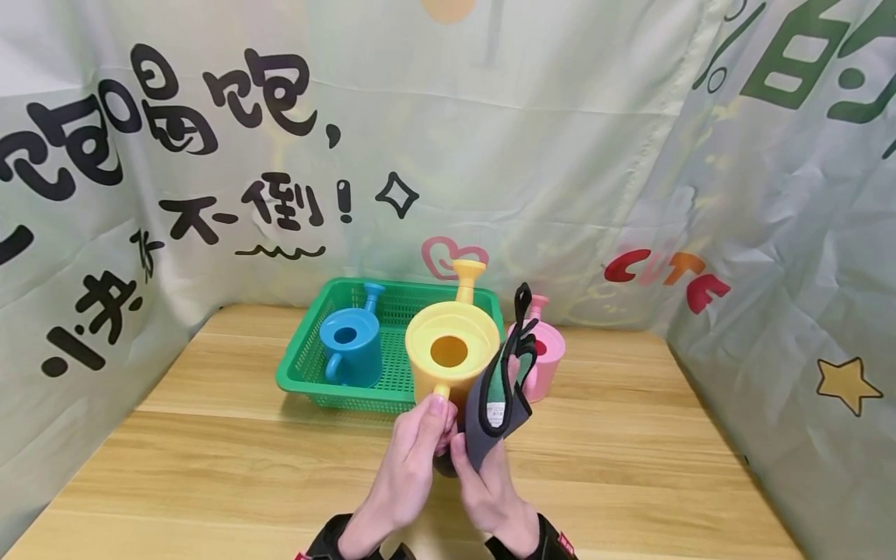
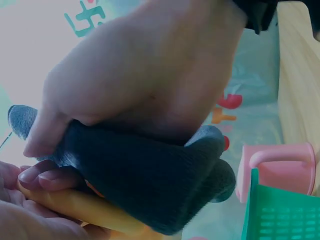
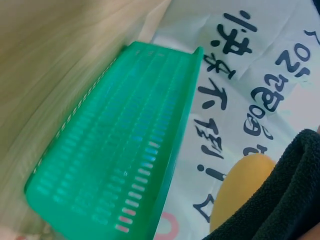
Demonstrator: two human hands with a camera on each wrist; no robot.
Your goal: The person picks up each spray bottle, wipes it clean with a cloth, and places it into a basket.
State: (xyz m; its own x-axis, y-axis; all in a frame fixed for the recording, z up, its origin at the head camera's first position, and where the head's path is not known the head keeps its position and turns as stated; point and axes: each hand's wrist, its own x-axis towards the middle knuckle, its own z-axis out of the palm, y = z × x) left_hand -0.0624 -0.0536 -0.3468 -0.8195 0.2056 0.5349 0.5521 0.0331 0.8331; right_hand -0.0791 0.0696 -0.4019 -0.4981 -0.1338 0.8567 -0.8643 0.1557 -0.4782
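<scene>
My left grip (image 1: 411, 464) is curled round the handle (image 1: 441, 390) of the yellow watering can (image 1: 448, 376), thumb along its top; my right grip (image 1: 490, 486) pinches a folded grey cloth (image 1: 483, 420) with black edging, its fingers partly hidden behind the fabric, so I cannot tell whether they press through it.

The relation that counts, as I judge it, is cloth to can; the can lies straight ahead of my left grip, held up off the surface (image 1: 630, 443), its long axis running away from me, handle near and spout (image 1: 467, 272) far, leaning slightly to the right; the cloth overlaps the can's right flank, rising lengthwise from my right grip, its loop uppermost; my right hand is thus the nearer to that flank, my left to the handle.

Beyond the can sits the green basket (image 1: 350, 400), with the blue watering can (image 1: 360, 362) standing in its left part; the pink watering can (image 1: 551, 354) stands just beside the basket, to its right, partly behind the cloth.
</scene>
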